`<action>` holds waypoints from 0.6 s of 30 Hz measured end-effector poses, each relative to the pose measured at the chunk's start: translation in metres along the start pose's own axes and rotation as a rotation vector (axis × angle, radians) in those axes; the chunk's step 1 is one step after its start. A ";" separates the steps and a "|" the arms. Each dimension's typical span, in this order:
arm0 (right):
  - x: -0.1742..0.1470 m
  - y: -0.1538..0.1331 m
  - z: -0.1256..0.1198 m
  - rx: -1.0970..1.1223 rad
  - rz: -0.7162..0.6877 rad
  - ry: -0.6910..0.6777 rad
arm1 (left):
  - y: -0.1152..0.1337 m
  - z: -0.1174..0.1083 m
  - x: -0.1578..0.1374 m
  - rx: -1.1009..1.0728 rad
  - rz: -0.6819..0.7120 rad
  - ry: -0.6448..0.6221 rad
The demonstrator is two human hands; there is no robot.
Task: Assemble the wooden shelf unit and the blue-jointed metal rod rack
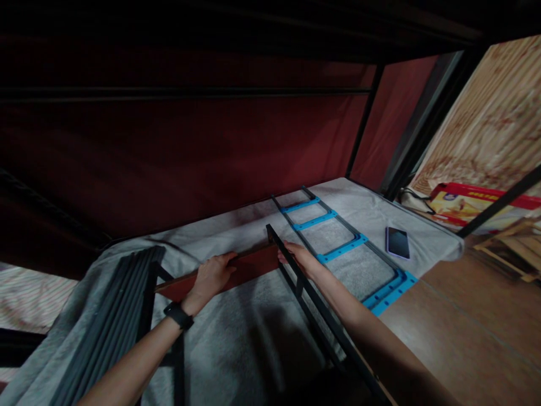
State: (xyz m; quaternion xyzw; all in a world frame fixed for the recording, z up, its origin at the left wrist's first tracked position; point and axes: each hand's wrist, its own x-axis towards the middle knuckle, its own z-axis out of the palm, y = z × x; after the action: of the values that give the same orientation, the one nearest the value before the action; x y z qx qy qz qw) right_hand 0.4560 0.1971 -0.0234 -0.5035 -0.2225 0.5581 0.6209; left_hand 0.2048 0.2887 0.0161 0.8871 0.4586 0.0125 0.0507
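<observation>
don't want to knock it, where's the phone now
In the head view, the phone lies on the right part of the grey sheet, right of the blue-runged frame.

No wording can be read for certain: the red and yellow box (467, 207) at the right bears yellow lettering (492, 193) along its red strip and a small blue mark (451, 197), both too blurred to make out.

Reddish-brown board (249, 268), between black metal frames (305, 283)
</observation>
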 end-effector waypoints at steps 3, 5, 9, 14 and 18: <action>0.007 0.005 0.008 0.044 0.016 0.035 | 0.003 0.000 -0.001 0.016 0.005 -0.001; 0.010 0.005 0.012 0.027 -0.001 0.034 | 0.006 0.000 -0.002 0.031 0.000 -0.013; 0.014 0.005 0.014 -0.093 -0.035 0.066 | 0.012 -0.001 -0.004 0.046 -0.019 -0.026; 0.007 0.002 0.009 -0.736 -0.355 0.025 | 0.017 -0.004 -0.008 -0.019 -0.012 -0.010; 0.004 -0.006 0.010 -1.298 -0.595 -0.116 | 0.020 -0.004 -0.012 -0.098 -0.017 -0.001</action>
State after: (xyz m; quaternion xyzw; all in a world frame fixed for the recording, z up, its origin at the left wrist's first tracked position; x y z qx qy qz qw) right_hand 0.4515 0.2052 -0.0157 -0.6590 -0.6700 0.1460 0.3090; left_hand 0.2135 0.2680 0.0226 0.8795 0.4651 0.0341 0.0946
